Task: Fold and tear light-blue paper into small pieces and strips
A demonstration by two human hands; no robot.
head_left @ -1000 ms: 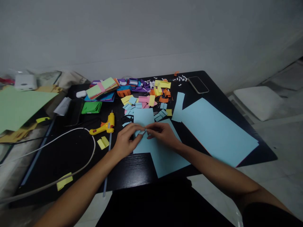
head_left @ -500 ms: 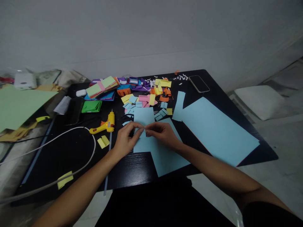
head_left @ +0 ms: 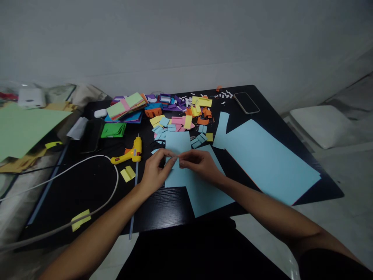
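Both hands meet fingertip to fingertip above a light blue paper sheet [head_left: 176, 179]. My left hand [head_left: 155, 167] is closed in a pinch, thumb against index finger. Opposite it, my right hand [head_left: 199, 163] pinches the same spot. Whatever sits between the fingertips is too small to make out. A second blue sheet [head_left: 208, 198] lies partly under my right hand and wrist. Just beyond the fingers is a heap of small folded blue paper pieces [head_left: 199, 140], with pink, yellow and orange ones mixed in.
To the left, a yellow glue gun [head_left: 128, 152] lies by a white cable [head_left: 118, 179] and a clear glue stick [head_left: 134, 206]. More blue sheets [head_left: 271, 159] are at right, a phone [head_left: 246, 103] behind them. Bundled coloured papers [head_left: 125, 107] rest at the back, near the wall.
The view has shifted very slightly. Both hands keep the same pinch at the same place, and nothing on the table has visibly moved.
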